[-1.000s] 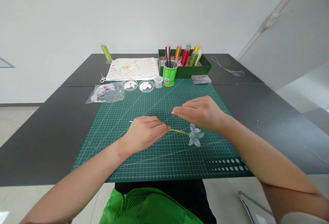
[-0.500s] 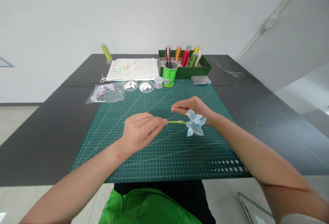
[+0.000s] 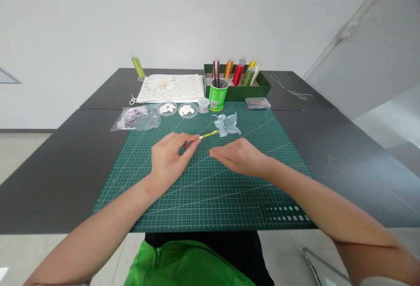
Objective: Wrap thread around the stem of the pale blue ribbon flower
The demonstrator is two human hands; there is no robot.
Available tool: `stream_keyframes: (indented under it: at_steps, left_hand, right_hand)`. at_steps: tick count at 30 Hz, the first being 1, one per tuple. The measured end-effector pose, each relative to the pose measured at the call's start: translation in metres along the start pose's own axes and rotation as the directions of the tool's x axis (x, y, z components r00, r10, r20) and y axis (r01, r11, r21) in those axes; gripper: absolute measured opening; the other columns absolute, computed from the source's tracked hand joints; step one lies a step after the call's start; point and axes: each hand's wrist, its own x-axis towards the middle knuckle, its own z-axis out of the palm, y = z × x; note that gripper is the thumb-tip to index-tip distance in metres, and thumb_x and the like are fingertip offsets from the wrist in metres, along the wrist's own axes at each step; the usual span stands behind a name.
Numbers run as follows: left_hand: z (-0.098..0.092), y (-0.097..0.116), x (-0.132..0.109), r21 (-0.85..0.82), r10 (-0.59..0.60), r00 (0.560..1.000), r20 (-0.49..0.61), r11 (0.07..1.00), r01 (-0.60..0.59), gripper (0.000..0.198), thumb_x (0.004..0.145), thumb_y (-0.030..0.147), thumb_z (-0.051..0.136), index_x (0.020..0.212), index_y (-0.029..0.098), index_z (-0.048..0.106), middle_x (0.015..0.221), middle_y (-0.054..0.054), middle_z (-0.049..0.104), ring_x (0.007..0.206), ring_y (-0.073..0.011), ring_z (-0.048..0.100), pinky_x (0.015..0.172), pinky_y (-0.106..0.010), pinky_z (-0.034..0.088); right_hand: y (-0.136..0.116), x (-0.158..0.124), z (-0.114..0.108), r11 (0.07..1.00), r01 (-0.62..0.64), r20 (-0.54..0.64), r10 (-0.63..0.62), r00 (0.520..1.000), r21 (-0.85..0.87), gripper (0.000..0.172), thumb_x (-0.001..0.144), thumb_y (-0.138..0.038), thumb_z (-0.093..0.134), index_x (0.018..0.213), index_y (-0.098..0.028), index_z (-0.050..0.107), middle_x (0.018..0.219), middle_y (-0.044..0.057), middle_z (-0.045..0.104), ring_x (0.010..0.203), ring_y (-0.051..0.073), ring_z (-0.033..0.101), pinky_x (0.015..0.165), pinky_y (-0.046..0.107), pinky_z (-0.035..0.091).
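Not a word you can read here: your green can [image 3: 221,101] shows a barcode [image 3: 213,104] and small print [image 3: 218,94], too blurred to make out, while white circles and squares [image 3: 290,208] mark a corner of your cutting mat [image 3: 197,207].

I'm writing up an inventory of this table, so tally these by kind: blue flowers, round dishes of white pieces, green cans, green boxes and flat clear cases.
Blue flower, in the left hand: 1
Round dishes of white pieces: 2
Green can: 1
Green box: 1
Flat clear case: 1
Total: 6
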Motion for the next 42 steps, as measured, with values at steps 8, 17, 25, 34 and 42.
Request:
stream_keyframes:
  at_steps: [8, 17, 25, 34, 42]
  left_hand:
    - [0.002, -0.001, 0.000, -0.025, -0.084, 0.994, 0.070, 0.996, 0.086, 0.012, 0.093, 0.029, 0.067, 0.091, 0.024, 0.077, 0.079, 0.002, 0.076, 0.065, -0.0123, 0.063, 0.067, -0.024, 0.050]
    - [0.003, -0.002, 0.001, -0.021, -0.119, 0.988, 0.099, 0.992, 0.122, 0.013, 0.093, 0.031, 0.066, 0.090, 0.025, 0.078, 0.072, 0.003, 0.073, 0.063, -0.0122, 0.061, 0.063, -0.024, 0.047]
    - [0.003, -0.005, 0.003, -0.054, -0.165, 0.979, 0.116, 0.984, 0.172, 0.008, 0.090, 0.027, 0.070, 0.088, 0.024, 0.078, 0.075, 0.004, 0.074, 0.062, -0.0116, 0.061, 0.062, -0.023, 0.045]
    - [0.004, -0.006, 0.001, 0.006, -0.122, 0.980, 0.158, 0.992, 0.122, 0.007, 0.092, 0.027, 0.070, 0.090, 0.024, 0.076, 0.077, 0.004, 0.074, 0.066, -0.0124, 0.063, 0.062, -0.023, 0.044]
    - [0.008, -0.008, -0.006, 0.058, 0.277, 0.898, 0.342, 0.948, -0.314, 0.019, 0.101, 0.031, 0.058, 0.093, 0.021, 0.072, 0.073, 0.001, 0.072, 0.068, -0.0148, 0.065, 0.058, -0.025, 0.042]
  right_hand:
    - [-0.010, 0.000, 0.002, 0.977, 0.100, -0.014, -0.104, 0.994, -0.187, 0.024, 0.103, -0.018, 0.042, 0.092, -0.015, 0.064, 0.064, -0.001, 0.064, 0.053, 0.010, 0.050, 0.052, 0.028, 0.020]
    - [-0.014, 0.000, -0.003, 0.961, 0.152, -0.030, -0.164, 0.986, -0.230, 0.019, 0.101, -0.014, 0.044, 0.096, -0.015, 0.062, 0.063, -0.001, 0.063, 0.052, 0.010, 0.048, 0.052, 0.028, 0.019]
    - [-0.018, -0.001, -0.017, 0.953, 0.116, -0.076, -0.142, 0.987, -0.280, 0.023, 0.100, -0.013, 0.041, 0.095, -0.015, 0.064, 0.055, -0.004, 0.055, 0.048, 0.010, 0.038, 0.051, 0.029, 0.018]
    - [-0.019, -0.001, -0.024, 0.948, 0.133, -0.062, -0.157, 0.986, -0.290, 0.027, 0.102, -0.012, 0.039, 0.092, -0.015, 0.065, 0.056, -0.004, 0.055, 0.050, 0.010, 0.037, 0.052, 0.028, 0.022]
    - [-0.010, -0.002, -0.044, 0.931, 0.134, -0.161, -0.198, 0.967, -0.340, 0.023, 0.103, -0.015, 0.045, 0.097, -0.015, 0.067, 0.068, -0.001, 0.066, 0.058, 0.010, 0.051, 0.055, 0.026, 0.030]
